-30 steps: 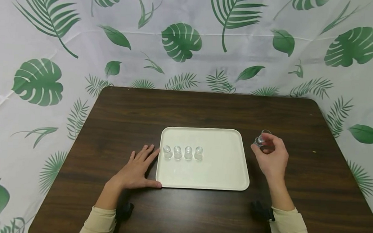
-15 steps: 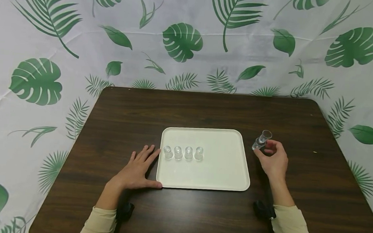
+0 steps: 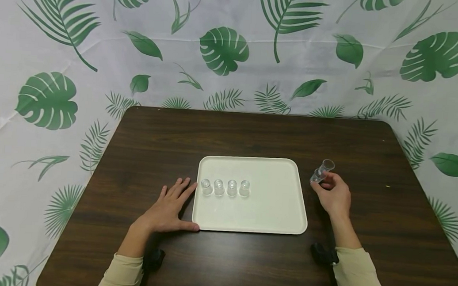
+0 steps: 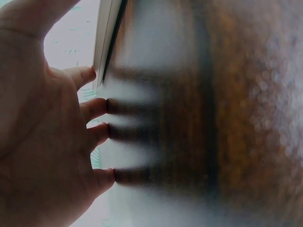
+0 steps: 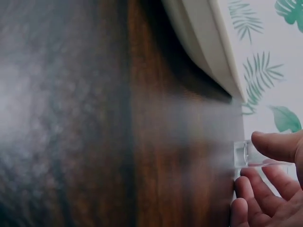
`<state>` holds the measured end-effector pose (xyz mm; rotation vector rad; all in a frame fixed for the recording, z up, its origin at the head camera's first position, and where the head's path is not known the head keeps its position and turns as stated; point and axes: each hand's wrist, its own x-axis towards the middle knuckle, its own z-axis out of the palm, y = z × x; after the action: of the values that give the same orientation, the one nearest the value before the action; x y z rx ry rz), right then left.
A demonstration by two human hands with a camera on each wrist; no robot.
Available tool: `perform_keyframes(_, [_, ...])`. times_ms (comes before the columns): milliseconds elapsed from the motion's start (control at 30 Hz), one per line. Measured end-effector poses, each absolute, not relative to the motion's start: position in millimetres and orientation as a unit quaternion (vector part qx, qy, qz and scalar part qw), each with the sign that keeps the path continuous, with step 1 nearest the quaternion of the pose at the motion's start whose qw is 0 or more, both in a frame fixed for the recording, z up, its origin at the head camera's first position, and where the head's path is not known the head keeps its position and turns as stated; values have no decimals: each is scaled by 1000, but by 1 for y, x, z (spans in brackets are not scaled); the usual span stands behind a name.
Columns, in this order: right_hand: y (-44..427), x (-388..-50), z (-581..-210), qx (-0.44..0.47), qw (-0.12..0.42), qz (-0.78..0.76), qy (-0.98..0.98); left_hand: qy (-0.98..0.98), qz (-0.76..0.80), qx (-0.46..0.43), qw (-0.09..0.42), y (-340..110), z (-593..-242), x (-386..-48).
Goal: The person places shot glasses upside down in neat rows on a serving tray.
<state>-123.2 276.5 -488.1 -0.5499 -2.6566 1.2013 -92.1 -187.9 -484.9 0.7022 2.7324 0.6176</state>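
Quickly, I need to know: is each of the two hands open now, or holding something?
Left hand: open, touching the tray.
Right hand: holding clear glassware.

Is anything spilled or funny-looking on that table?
No, nothing stands out. Four small glasses stand in a neat row on the tray, the right hand pinches clear glassware beside it, and no spill shows.

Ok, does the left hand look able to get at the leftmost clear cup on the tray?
Likely yes: the left hand rests at the left edge of the tray, holding nothing, and the leftmost clear cup stands just inside that edge, with no other object between them.
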Motion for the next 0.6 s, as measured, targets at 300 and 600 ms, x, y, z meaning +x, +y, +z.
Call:
perform_keyframes(300, [278, -125, -490, -184, 74, 397, -896, 938, 214, 240, 127, -187, -484, -92])
perform_keyframes(600, [280, -126, -491, -173, 75, 386, -903, 939, 215, 242, 116, -186, -484, -92])
